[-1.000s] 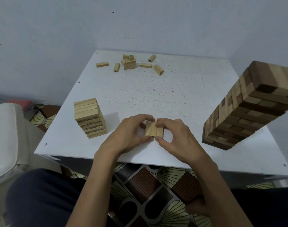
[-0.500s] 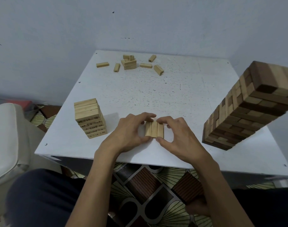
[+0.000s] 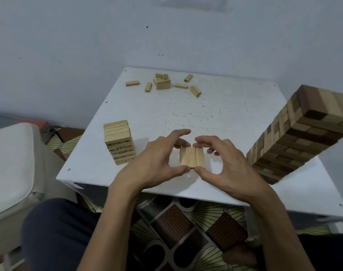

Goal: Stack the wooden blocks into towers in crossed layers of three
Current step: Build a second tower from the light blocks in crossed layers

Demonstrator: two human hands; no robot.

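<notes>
Tall two-tone tower [image 3: 295,137] & short pale tower [image 3: 119,143] up; left hand [image 3: 157,163] + right hand [image 3: 230,165] pinch 3rd tower's base row [image 3: 191,157], fingers curled; loose blocks [image 3: 163,83] unstacked.

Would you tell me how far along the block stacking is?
Done: a tall tower stands on the right, a short tower on the left. In hand: the left hand and right hand pinch a row of three blocks flat on the table, a new base. Left: the loose blocks at the far edge.

three blocks [image 3: 191,156] between hands [image 3: 186,163]
</notes>
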